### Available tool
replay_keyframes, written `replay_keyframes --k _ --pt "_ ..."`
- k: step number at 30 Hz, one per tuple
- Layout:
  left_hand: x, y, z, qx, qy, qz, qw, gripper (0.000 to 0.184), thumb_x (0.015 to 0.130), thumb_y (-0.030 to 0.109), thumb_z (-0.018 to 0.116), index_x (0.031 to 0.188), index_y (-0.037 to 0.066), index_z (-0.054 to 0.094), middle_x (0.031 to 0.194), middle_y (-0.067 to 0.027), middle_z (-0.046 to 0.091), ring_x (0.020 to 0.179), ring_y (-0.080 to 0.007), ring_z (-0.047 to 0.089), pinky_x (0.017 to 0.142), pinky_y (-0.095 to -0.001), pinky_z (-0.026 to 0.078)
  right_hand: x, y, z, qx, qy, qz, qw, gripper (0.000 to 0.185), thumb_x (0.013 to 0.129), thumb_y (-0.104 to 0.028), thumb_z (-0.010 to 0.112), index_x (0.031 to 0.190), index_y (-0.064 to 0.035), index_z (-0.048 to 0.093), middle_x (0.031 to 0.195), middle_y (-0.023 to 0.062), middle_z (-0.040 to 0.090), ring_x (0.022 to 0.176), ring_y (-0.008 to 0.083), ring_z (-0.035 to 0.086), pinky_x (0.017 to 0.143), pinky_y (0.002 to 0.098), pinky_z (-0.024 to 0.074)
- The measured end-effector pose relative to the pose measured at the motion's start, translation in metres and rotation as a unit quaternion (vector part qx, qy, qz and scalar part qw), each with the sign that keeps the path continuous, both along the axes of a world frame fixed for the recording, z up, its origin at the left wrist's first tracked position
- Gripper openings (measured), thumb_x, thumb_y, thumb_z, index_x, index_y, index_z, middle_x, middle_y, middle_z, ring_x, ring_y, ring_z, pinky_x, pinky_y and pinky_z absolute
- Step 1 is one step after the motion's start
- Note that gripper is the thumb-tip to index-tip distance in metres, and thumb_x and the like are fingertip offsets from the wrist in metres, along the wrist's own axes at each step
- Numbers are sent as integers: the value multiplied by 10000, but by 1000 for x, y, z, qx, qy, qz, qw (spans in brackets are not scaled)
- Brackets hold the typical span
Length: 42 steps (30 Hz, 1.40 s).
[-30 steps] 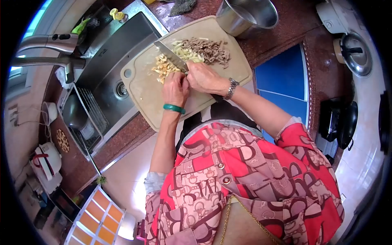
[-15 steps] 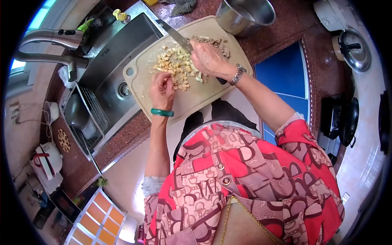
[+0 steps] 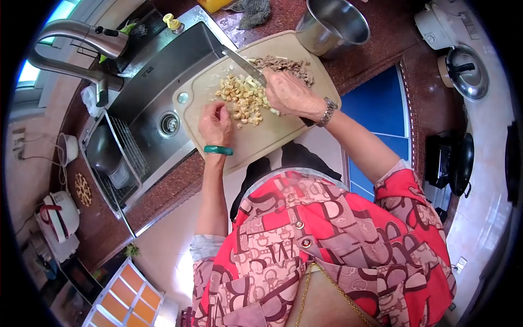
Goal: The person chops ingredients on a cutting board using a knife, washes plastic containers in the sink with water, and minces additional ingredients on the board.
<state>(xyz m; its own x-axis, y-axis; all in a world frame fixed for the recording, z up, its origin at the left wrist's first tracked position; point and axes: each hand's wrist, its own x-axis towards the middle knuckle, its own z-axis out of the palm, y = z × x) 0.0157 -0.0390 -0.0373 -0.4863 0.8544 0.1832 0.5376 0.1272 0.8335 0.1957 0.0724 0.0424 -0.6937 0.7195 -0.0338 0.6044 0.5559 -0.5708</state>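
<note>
My right hand [image 3: 294, 95] is closed around the handle of a kitchen knife [image 3: 243, 65]. Its blade slants toward the sink, along the edge of the chopped pale yellow pieces [image 3: 239, 98]. These lie heaped on a beige cutting board [image 3: 259, 139]; I cannot tell what food they are. Just behind my right hand sits a pile of sliced grey-brown meat [image 3: 286, 64], partly covered by it. My left hand [image 3: 216, 124] is at the board's left side, next to the yellow pieces. Its fingers are curled in, and nothing shows in them.
The board overlaps the edge of a steel sink [image 3: 155, 90] with a tall faucet [image 3: 81, 41]. A steel pot [image 3: 332, 32] stands behind the board's right corner. A grey cloth [image 3: 253, 12] lies at the back. Farther right are a lidded pan [image 3: 467, 68] and a white appliance [image 3: 444, 27].
My left hand has drawn slightly back from the yellow pieces. The knife stays in my right hand, and more of the meat pile shows. The whole view has shifted a little.
</note>
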Motion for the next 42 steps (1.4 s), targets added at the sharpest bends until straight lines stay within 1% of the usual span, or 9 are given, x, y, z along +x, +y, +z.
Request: replay_keyframes --k 4,6,11,14,18,20,29,39,42 --pt "-1 24 10 5 6 6 1000 173 823 114 608 981 51 638 868 -111 601 708 -195 589 658 -294 476 -10 -9 -17 -24 54 -14 998 190 777 -111 509 865 57 492 699 270 590 711 449 595 675 517 475" --pt "-4 45 3 34 205 -14 978 210 800 107 614 1005 63 629 875 -129 586 742 -260 591 677 -326 476 -16 -13 -24 23 56 -1 998 162 783 -67 471 868 69 446 646 270 540 663 441 563 610 502 449" --pt "-4 56 -3 22 103 -136 985 142 787 30 593 915 40 651 858 -127 590 776 -307 591 684 -353 471 -24 -15 -24 -61 -52 -47 996 176 776 -90 464 845 62 521 827 322 593 821 453 603 704 506 483" --pt "-18 53 -11 47 127 -206 969 164 793 31 589 945 36 652 865 -139 600 769 -302 595 683 -344 473 -25 -15 -21 -53 -22 -52 997 180 765 -77 462 845 77 510 784 317 592 790 458 602 696 502 483" --pt "-12 15 8 29 -74 -136 988 221 785 6 593 999 33 641 909 -88 581 743 -194 591 660 -275 472 -8 -12 -20 -45 45 -11 998 186 770 -88 479 854 78 493 761 306 585 759 444 599 683 498 480" --pt "-11 -4 2 4 -56 -119 991 234 764 14 623 997 37 636 906 -58 555 740 -157 576 647 -258 472 -12 -25 -8 -60 14 -5 998 195 779 -100 495 858 77 480 748 299 581 753 435 601 683 504 477" --pt "7 -8 -4 7 56 -79 995 109 744 23 610 851 40 610 803 -152 585 707 -324 581 621 -387 467 -27 -42 -33 -52 45 48 996 182 781 -103 518 865 56 492 753 270 579 766 438 589 701 494 479" --pt "-9 -26 3 5 121 -78 990 97 754 26 584 848 36 604 818 -156 579 692 -337 576 627 -399 466 -48 -49 -30 -84 26 46 995 208 764 -88 452 892 68 503 759 311 577 750 464 585 673 521 461" --pt "-10 -31 30 -52 -31 13 998 63 734 77 649 766 38 610 781 -147 576 698 -332 580 616 -393 468 -51 -37 -18 -108 11 58 992 203 779 -102 482 911 50 511 762 286 589 735 450 585 662 514 455"
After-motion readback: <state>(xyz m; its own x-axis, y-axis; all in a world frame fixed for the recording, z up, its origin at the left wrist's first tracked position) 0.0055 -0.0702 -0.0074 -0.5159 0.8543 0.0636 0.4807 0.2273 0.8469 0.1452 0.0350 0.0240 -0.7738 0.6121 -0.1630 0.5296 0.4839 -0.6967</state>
